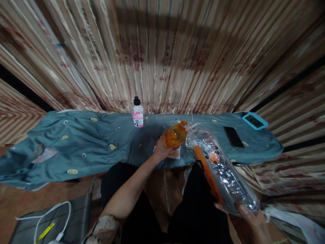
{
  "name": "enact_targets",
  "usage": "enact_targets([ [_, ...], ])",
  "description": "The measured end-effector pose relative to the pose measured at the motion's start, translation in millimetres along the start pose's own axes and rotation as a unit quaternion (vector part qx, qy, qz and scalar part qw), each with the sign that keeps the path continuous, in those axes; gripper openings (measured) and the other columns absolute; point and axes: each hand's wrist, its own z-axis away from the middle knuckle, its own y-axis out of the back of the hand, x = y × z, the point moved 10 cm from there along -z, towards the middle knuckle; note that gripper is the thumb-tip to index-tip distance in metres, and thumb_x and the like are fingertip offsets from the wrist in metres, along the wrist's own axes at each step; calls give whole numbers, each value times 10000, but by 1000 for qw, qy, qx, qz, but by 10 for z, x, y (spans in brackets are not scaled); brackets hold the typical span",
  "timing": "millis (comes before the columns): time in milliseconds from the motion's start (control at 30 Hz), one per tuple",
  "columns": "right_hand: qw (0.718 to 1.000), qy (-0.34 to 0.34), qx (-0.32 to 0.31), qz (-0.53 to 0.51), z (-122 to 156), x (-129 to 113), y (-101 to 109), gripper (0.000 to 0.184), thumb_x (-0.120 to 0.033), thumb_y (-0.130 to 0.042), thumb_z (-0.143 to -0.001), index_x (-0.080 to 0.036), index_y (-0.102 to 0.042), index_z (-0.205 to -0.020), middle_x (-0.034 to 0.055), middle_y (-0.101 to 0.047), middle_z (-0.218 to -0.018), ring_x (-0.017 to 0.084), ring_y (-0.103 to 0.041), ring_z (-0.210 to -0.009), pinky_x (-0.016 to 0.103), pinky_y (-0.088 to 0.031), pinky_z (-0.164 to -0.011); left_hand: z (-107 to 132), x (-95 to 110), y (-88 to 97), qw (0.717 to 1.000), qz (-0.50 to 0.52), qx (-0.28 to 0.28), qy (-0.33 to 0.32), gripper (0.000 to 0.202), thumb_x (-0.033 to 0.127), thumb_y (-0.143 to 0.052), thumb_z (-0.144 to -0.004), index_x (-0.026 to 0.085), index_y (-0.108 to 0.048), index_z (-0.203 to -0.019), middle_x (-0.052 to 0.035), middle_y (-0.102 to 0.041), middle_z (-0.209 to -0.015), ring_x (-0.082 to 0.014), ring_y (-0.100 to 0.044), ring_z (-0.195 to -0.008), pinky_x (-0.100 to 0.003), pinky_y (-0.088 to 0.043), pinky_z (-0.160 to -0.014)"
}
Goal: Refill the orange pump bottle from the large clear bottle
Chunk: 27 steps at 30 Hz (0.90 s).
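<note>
At my far left, low down, a white cable (69,210) lies looped on a dark flat surface (80,217), with a yellow tag (46,232) beside it. Above that, a pale pinkish scrap (45,156) rests on the blue-green cloth (96,149) that covers the worktop in front of my knees. Further along, a small bottle (138,117) with a black cap and a pink-and-white label stands upright near the curtain (157,67). My left hand (160,148) is closed around an orange see-through bottle (175,136), held tilted above the worktop with its mouth up and to the right; a white piece (176,154) shows on the cloth beneath. The neck of a big clear bottle (225,171) comes right up to that mouth, but whether they touch I can't tell. It slants down toward me, orange label along its side, and my right hand (250,217) is curled around its base end. Beyond it lie a dark phone (234,137) and, farthest right, a light-blue-framed digital clock (255,121).
</note>
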Motion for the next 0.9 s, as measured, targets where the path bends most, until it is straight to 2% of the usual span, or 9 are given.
enact_targets([
  [100, 1000, -6, -9, -3, 2, 12, -13, 490, -450, -794, -742, -227, -591, -1127, 64, -751, -942, 280, -699, -1015, 294, -606, -726, -7, -6, 7, 1000, -7, 4, 3, 742, 283, -885, -599, 184, -521, -1238, -92, -697, -1208, -276, -669, -1121, -426, -513, -1026],
  [200, 1000, -10, -5, 0, 13, 14, -9, 675, -458, -788, -743, -267, -506, -1326, 37, -752, -966, 260, -709, -991, 283, -613, -733, -9, -4, 6, 1000, -13, 4, 5, 736, 267, -885, -593, 190, -525, -1231, -87, -700, -1204, -283, -667, -1125, -433, -517, -1020],
  [267, 1000, -8, -6, 0, 20, 0, -20, 754, -464, -792, -738, -268, -464, -1388, 39, -754, -961, 257, -727, -916, 289, -616, -728, -7, 4, 4, 1000, -9, 3, 3, 735, 260, -883, -596, 192, -522, -1233, -93, -692, -1223, -287, -661, -1140, -431, -514, -1026],
  [400, 1000, -1, -19, 0, 32, -41, -78, 730, -478, -795, -735, -264, -489, -1362, 37, -752, -927, 233, -735, -742, 280, -614, -711, -3, 9, 8, 1000, -1, 6, 2, 728, 271, -882, -600, 184, -525, -1228, -104, -691, -1224, -290, -664, -1136, -429, -516, -1024],
  [500, 1000, 3, -2, -8, 38, -59, -68, 671, -469, -812, -717, -295, -547, -1308, 12, -740, -1034, 240, -733, -818, 295, -636, -684, -8, -2, 2, 1000, -4, 5, 3, 725, 278, -882, -599, 172, -527, -1222, -115, -693, -1214, -293, -669, -1123, -439, -518, -1017],
  [600, 1000, 1, 16, -11, 46, -54, -43, 640, -467, -833, -686, -299, -591, -1254, -10, -734, -1035, 240, -720, -891, 302, -651, -673, -12, -33, 5, 1000, -6, 12, 11, 735, 272, -891, -583, 186, -531, -1219, -105, -698, -1208, -291, -669, -1121, -444, -517, -1019],
  [733, 1000, -7, 17, -11, 61, -44, -53, 663, -468, -829, -696, -325, -577, -1293, -28, -714, -1100, 234, -716, -890, 297, -652, -687, -4, -55, 13, 1000, -7, 16, 20, 747, 295, -893, -582, 185, -532, -1226, -105, -697, -1211, -288, -670, -1121, -438, -523, -1013],
  [900, 1000, -6, 11, 1, 61, -59, -66, 691, -479, -810, -710, -300, -550, -1324, 19, -691, -1161, 259, -696, -959, 309, -647, -701, 1, -3, 11, 1000, -15, 10, 2, 699, 289, -879, -607, 189, -544, -1213, -92, -708, -1188, -281, -677, -1103, -434, -528, -1005],
])
